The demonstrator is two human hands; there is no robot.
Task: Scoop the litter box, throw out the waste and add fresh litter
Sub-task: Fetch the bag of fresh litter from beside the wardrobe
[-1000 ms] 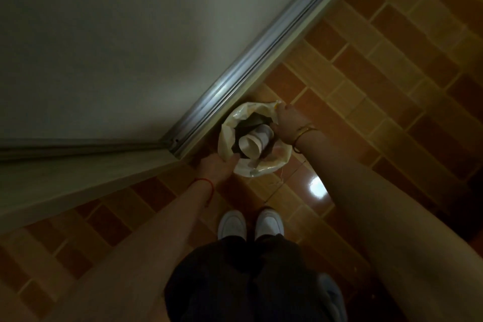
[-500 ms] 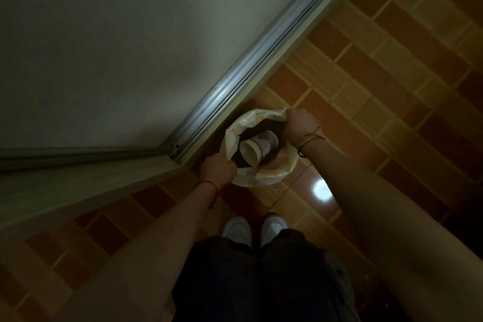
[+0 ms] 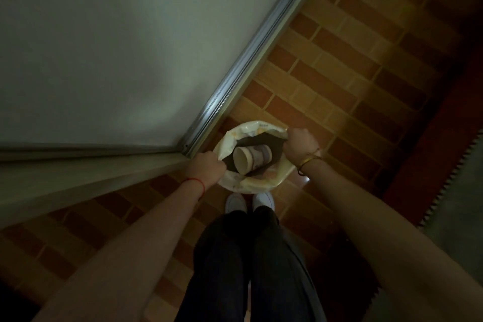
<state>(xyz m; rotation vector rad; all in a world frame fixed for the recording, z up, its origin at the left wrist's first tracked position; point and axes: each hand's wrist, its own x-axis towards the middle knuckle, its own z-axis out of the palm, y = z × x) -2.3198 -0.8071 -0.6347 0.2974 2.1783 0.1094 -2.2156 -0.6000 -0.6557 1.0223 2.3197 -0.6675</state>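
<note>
The person stands over a small round bin lined with a pale cream plastic bag (image 3: 257,127), which sits on the brown and orange brick-pattern tiled floor (image 3: 339,60), tucked into the corner beside the metal sliding-door track (image 3: 248,65) and just ahead of their white shoes (image 3: 236,202). The left hand (image 3: 206,168), a red string (image 3: 196,181) on its wrist, has its fingers curled tight on the near-left edge of the bag's mouth. The right hand (image 3: 300,145), with a gold bangle (image 3: 309,159) at the wrist, is closed in a fist on the far-right edge. Between them the mouth is held open, and a white paper cup (image 3: 251,161) lies on its side on something dark (image 3: 274,144); in this dim light I can't tell whether that is an inner liner or only shadow. No litter box or scoop is in view. The bag looks thin, soft and slippery, so I'd expect it to sag and stretch if litter waste weighs it down. Bunched handfuls of the rim at opposite sides, as now, seem the safest hold, lifting straight up so the film neither tears nor snags on the bin. A dark mat with a toothed edge (image 3: 444,165) lies well off to the right.
</note>
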